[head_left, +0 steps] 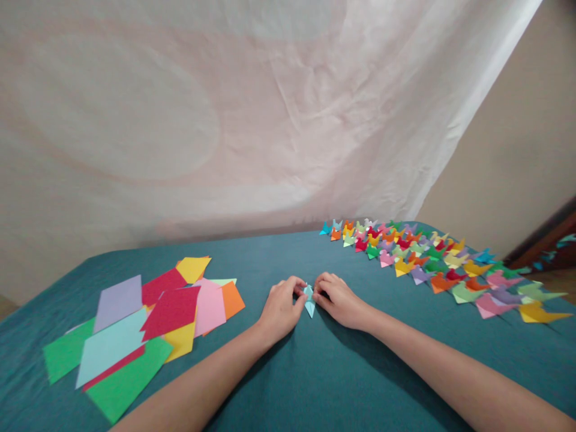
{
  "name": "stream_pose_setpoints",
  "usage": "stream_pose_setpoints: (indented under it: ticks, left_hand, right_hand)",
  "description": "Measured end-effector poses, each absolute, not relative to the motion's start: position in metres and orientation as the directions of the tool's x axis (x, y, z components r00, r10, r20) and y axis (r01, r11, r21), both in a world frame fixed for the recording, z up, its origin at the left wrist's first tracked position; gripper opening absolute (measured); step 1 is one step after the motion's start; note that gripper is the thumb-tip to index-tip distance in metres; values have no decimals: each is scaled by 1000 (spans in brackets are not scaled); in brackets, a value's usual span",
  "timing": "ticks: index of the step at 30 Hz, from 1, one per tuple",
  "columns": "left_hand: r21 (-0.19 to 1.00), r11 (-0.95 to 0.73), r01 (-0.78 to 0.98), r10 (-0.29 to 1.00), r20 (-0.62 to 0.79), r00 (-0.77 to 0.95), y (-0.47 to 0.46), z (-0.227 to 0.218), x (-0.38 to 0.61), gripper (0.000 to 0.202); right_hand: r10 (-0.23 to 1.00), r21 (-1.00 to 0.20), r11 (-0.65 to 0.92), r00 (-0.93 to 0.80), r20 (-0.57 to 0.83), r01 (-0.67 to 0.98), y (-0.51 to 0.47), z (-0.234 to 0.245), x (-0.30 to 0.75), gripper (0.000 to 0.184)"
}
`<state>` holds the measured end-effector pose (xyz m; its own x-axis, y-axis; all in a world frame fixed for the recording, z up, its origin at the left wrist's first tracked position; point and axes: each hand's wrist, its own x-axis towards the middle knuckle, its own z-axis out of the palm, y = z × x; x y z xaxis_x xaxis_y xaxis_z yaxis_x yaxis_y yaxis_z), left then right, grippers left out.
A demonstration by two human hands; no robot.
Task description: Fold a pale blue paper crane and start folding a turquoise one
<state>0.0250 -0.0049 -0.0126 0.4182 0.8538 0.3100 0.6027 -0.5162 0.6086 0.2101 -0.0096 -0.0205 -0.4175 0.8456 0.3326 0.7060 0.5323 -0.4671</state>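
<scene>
Between my two hands is a small light-blue folded paper (309, 301), its pointed end toward me and its top partly covered by fingers. My left hand (283, 305) pinches its left side between thumb and fingers. On the opposite edge, the thumb and fingertips of my right hand (339, 300) are closed on the same paper. It is held just over the teal cloth, and whether it touches the cloth I cannot tell.
Loose coloured paper sheets (121, 324) overlap on the left of the teal-covered table (270, 258). Rows of small folded paper birds (423, 258) in many colours stand on the right. Behind the table hangs a pale fabric sheet (252, 120).
</scene>
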Motion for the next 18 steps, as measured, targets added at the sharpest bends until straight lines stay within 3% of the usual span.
stream_pose_setpoints:
  ticks: [18]
  left_hand:
    - [555, -525, 645, 851, 327, 411, -3, -13, 23, 16]
  right_hand:
    - [881, -459, 464, -339, 330, 758, -12, -21, 205, 10]
